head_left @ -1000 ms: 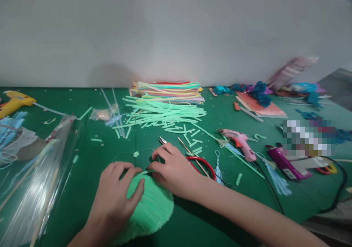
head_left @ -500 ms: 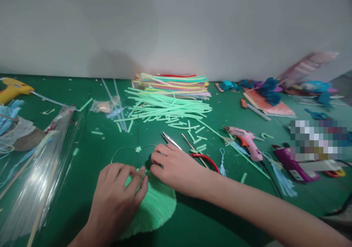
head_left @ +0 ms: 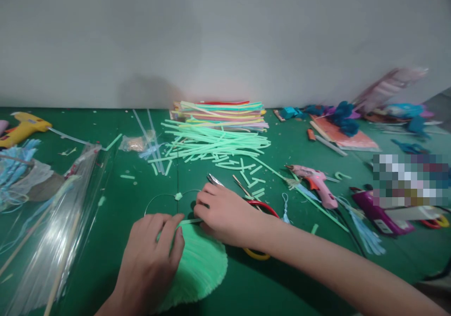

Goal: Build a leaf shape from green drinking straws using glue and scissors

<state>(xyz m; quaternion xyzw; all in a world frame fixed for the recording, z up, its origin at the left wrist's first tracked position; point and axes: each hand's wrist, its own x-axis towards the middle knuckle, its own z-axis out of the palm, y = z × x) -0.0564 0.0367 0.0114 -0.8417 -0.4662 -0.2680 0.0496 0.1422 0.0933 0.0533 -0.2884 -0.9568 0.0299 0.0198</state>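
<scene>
Left hand (head_left: 151,255) lay flat, palm down, fingers spread on the green disc (head_left: 200,266). Right hand (head_left: 225,212) arched, its grip pinching a strip (head_left: 190,221) at the disc's top edge, scissors (head_left: 246,198) just behind.

1. The green disc (head_left: 200,269) under the left hand (head_left: 148,259) looked like packed plastic strips, ribbed and softly matt; the loose green straws (head_left: 214,144) behind it were smooth plastic with a faint sheen
2. The scissors (head_left: 215,181) by the right hand (head_left: 225,212) showed bright bare metal blades and glossy red plastic handles
3. The table (head_left: 282,278) wore a matt green cover
4. The pink glue gun (head_left: 313,181) was smooth plastic; the clear sleeve (head_left: 59,231) was glossy, crinkled film
</scene>
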